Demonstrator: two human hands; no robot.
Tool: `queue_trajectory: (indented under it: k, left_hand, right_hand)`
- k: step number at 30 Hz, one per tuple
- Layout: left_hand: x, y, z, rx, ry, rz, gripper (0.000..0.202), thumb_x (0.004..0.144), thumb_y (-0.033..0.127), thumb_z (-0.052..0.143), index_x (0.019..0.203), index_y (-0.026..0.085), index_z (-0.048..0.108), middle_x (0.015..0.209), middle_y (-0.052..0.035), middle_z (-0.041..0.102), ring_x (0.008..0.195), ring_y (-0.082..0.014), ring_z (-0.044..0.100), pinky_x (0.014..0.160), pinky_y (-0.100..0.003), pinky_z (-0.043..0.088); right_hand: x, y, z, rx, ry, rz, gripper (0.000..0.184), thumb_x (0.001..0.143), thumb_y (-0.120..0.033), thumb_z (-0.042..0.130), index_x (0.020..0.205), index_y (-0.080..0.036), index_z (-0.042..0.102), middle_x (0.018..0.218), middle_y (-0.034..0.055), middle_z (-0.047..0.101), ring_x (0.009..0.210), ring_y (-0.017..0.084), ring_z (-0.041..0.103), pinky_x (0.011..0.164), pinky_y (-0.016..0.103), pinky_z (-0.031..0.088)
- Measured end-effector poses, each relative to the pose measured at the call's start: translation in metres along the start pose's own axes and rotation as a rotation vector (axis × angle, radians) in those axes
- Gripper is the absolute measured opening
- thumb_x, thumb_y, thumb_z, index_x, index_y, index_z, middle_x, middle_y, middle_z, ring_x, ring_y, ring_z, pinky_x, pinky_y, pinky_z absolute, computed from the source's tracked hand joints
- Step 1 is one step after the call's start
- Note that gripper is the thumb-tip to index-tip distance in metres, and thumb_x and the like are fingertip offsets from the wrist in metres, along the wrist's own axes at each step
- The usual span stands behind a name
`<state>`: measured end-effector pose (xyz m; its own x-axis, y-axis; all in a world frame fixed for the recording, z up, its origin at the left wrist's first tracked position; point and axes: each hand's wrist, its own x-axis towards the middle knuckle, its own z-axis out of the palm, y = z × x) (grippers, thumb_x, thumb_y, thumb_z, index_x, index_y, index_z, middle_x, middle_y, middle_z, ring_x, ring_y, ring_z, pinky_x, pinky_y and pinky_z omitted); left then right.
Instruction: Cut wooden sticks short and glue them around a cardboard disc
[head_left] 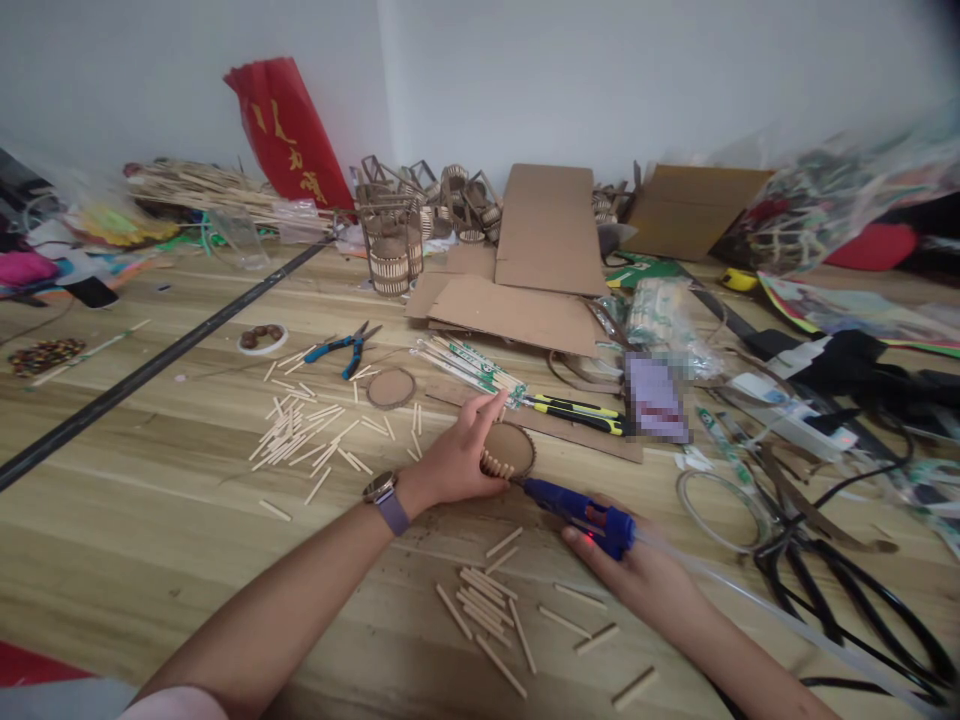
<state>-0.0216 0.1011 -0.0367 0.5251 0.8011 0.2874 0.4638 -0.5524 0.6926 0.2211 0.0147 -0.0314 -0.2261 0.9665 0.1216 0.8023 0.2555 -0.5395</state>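
My left hand (pixel 459 452) curls around a small round cardboard base (pixel 511 448) with short wooden sticks standing along part of its rim. My right hand (pixel 637 570) grips a blue hot glue gun (pixel 577 508), a red light glowing on its body. The gun's nozzle points left and meets the base's near rim, close to my left fingertips; whether it touches cannot be seen clearly. Below the hands lie loose cut sticks (pixel 484 605), and another pile of short sticks (pixel 289 435) spreads to the left. A separate cardboard disc (pixel 391 388) lies beyond my left hand.
Blue-handled pliers (pixel 345 350), a tape roll (pixel 262 338) and yellow-black cutters (pixel 577 412) lie ahead. Cardboard sheets (pixel 517 312) and small stick baskets (pixel 390 265) stand toward the wall. On the right are a power strip (pixel 795 410), cables and black scissors (pixel 847 590).
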Motion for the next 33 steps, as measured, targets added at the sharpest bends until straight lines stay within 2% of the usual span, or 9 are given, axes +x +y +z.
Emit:
queue_trajectory:
  k: [9,14,16,18,21,24,27,30,33]
  left_hand:
    - [-0.001,0.001,0.0,-0.004,0.002,-0.002,0.117,0.059,0.019,0.079,0.149,0.025,0.005,0.148,-0.015,0.021,0.137,-0.0333,0.031,0.111,-0.045,0.033]
    - [-0.001,0.001,0.001,-0.015,-0.012,-0.011,0.121,0.056,0.02,0.081,0.149,0.025,0.005,0.148,-0.0148,0.02,0.135,-0.0337,0.033,0.111,-0.046,0.034]
    - [-0.001,0.001,0.001,-0.02,-0.014,-0.019,0.12,0.056,0.019,0.081,0.149,0.025,0.006,0.148,-0.0148,0.02,0.135,-0.0336,0.033,0.111,-0.045,0.034]
    - [-0.001,0.002,0.0,-0.023,-0.013,-0.024,0.12,0.055,0.018,0.081,0.149,0.025,0.006,0.148,-0.015,0.02,0.135,-0.0334,0.033,0.111,-0.045,0.033]
    - [-0.001,0.002,0.0,-0.022,-0.008,-0.021,0.12,0.056,0.018,0.081,0.149,0.025,0.006,0.148,-0.0147,0.02,0.136,-0.0335,0.032,0.111,-0.045,0.033]
    - [-0.002,0.001,0.001,-0.011,-0.009,-0.019,0.119,0.057,0.02,0.081,0.149,0.026,0.006,0.148,-0.0149,0.021,0.134,-0.0339,0.034,0.11,-0.046,0.034]
    - [-0.001,0.0,0.002,0.004,-0.007,-0.002,0.12,0.057,0.02,0.081,0.149,0.027,0.005,0.148,-0.0148,0.02,0.134,-0.0337,0.035,0.111,-0.047,0.034]
    - [-0.001,0.0,0.002,0.002,-0.005,0.006,0.121,0.057,0.019,0.081,0.149,0.028,0.003,0.148,-0.0139,0.019,0.135,-0.0333,0.034,0.111,-0.047,0.033]
    - [-0.001,0.0,0.002,-0.007,-0.006,0.006,0.12,0.057,0.019,0.081,0.149,0.029,0.003,0.148,-0.0136,0.019,0.134,-0.0336,0.034,0.111,-0.047,0.033]
  right_hand:
    - [0.001,-0.007,-0.001,0.025,0.033,0.018,0.038,0.08,-0.051,0.05,0.086,-0.021,0.071,0.085,0.0098,0.075,0.08,0.028,0.07,0.073,0.037,0.057]
    - [0.003,-0.007,-0.006,0.134,0.035,0.171,0.038,0.08,-0.055,0.05,0.083,-0.024,0.072,0.074,0.0051,0.075,0.07,0.027,0.069,0.063,0.036,0.057]
    - [0.006,-0.001,-0.006,0.24,0.073,0.27,0.04,0.077,-0.059,0.054,0.079,-0.023,0.071,0.068,0.004,0.073,0.066,0.026,0.067,0.059,0.035,0.055]
    - [0.009,0.005,-0.008,0.448,0.109,0.374,0.043,0.076,-0.061,0.057,0.076,-0.02,0.069,0.063,0.0032,0.069,0.058,0.021,0.063,0.053,0.03,0.052]
    - [0.016,0.011,-0.017,0.851,0.03,0.522,0.045,0.076,-0.06,0.062,0.081,-0.016,0.068,0.056,0.0003,0.061,0.046,0.013,0.054,0.043,0.024,0.045]
    - [0.02,0.014,-0.032,1.068,-0.151,0.668,0.038,0.07,-0.051,0.074,0.079,-0.015,0.069,0.057,0.0,0.062,0.049,0.011,0.058,0.049,0.022,0.051]
    - [0.02,0.019,-0.045,1.109,-0.162,0.775,0.03,0.058,-0.034,0.086,0.075,-0.016,0.07,0.068,0.0031,0.071,0.061,0.013,0.067,0.062,0.021,0.057]
    - [0.02,0.025,-0.05,1.093,-0.138,0.749,0.028,0.056,-0.029,0.087,0.076,-0.017,0.071,0.078,0.0064,0.075,0.066,0.016,0.071,0.067,0.024,0.06]
    - [0.022,0.031,-0.051,1.027,-0.147,0.704,0.03,0.056,-0.037,0.085,0.074,-0.017,0.07,0.078,0.0089,0.075,0.065,0.019,0.071,0.067,0.03,0.061]
